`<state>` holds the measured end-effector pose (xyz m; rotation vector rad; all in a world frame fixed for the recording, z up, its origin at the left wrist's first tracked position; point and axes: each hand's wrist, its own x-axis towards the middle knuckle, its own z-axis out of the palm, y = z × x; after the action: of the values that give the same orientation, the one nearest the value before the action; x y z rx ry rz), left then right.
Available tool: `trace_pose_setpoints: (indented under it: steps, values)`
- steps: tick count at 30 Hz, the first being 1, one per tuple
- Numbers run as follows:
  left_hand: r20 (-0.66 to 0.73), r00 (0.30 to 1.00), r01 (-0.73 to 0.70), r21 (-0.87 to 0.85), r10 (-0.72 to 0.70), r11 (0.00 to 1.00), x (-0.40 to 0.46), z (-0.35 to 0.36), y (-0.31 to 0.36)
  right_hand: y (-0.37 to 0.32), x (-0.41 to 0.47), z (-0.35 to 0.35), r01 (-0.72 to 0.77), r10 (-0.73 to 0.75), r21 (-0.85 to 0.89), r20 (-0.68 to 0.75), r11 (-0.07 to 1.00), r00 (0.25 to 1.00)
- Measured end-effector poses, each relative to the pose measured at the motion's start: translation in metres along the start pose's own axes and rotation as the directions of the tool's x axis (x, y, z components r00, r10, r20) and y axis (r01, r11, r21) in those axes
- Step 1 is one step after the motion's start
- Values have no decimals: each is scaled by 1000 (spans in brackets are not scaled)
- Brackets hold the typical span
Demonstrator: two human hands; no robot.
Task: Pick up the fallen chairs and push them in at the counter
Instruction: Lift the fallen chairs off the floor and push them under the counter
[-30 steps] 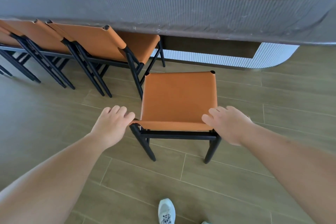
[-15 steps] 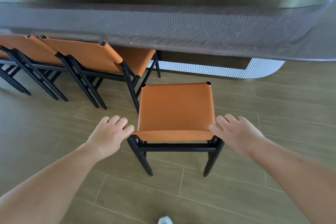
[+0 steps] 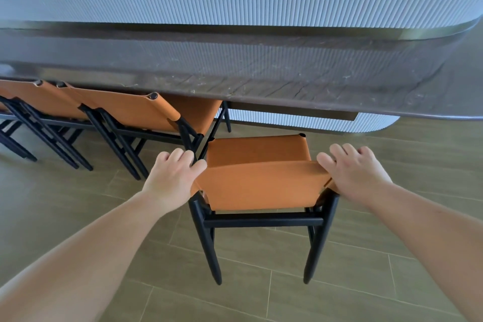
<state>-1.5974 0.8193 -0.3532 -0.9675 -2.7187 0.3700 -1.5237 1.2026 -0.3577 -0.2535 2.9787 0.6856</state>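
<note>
The orange chair now stands nearer the counter than it did a second ago: earlier its seat lay well out on the floor, and now the front edge of the seat sits just short of the counter's overhang, with the top of the backrest directly under both hands. That suggests the righting is done for this chair and the push-in is under way but not finished, since the seat is not yet under the counter, unlike the neighbouring chair to its left, whose seat is tucked beneath. The left hand rests on the left end of the backrest's top edge, fingers bent over it and thumb toward the leather, touching it. The right hand lies on the right end, fingers nearly straight and spread over the top edge, pressing rather than wrapping. Both forearms reach forward and inward toward the counter, elbows out of view. A further chair stands tucked in beyond the neighbour, farther left along the counter. The floor is wood-look plank.
</note>
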Motion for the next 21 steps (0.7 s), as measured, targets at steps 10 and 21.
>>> trace_pose_setpoints:
  steps: [10, 21]
  values:
    - [-70, 995, 68, 56, -64, 996, 75, 8, -39, 42, 81, -17, -33, 34, 26, -57, 999, 998]
    - [99, 991, 71, 154, -86, 986, 171, -3, -85, 93, 172, -32, 46, -39, 95, -76, 994, 996]
